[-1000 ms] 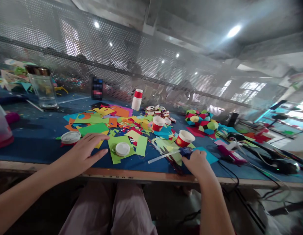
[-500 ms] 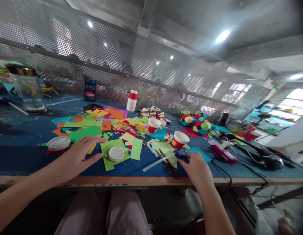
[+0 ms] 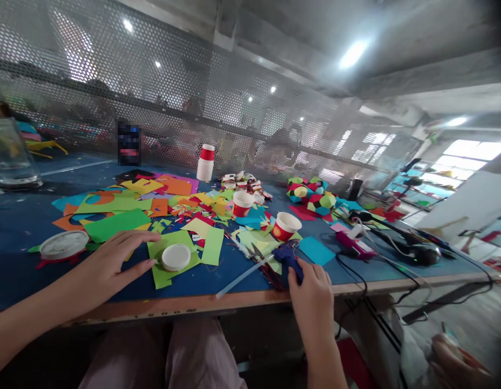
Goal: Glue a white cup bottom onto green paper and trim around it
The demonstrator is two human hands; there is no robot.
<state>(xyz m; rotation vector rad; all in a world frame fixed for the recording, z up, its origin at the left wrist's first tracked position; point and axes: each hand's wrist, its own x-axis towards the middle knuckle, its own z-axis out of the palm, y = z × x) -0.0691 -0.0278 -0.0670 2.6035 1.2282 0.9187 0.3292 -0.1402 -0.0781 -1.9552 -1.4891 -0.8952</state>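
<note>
My right hand (image 3: 314,286) is wrapped round the handle of a blue hot glue gun (image 3: 288,258), low over the table's front edge. A long translucent glue stick (image 3: 242,278) reaches from the gun toward the left. Beside and partly under it lie scissors (image 3: 259,254) with the blades pointing away. My left hand (image 3: 123,259) hovers with thumb and fingers apart, nothing between them. Close to its fingertips, a round white cut-down cup piece (image 3: 176,256) sits on a light green paper sheet (image 3: 161,276). Left of that hand is a turtle-like paper craft (image 3: 64,246) with a white round top.
Coloured paper scraps (image 3: 133,202) cover the middle. Two red-and-white paper cups (image 3: 286,227) stand among them, with a cup stack (image 3: 205,163) behind. Patchwork paper balls (image 3: 311,194), a magenta device (image 3: 356,246) and black cables lie right. A glass jar (image 3: 11,151) stands far left.
The view has swung to the right, so the table things sit further left. My right hand has drawn the glue gun slightly nearer and tilted it. The left hand keeps its open pose.
</note>
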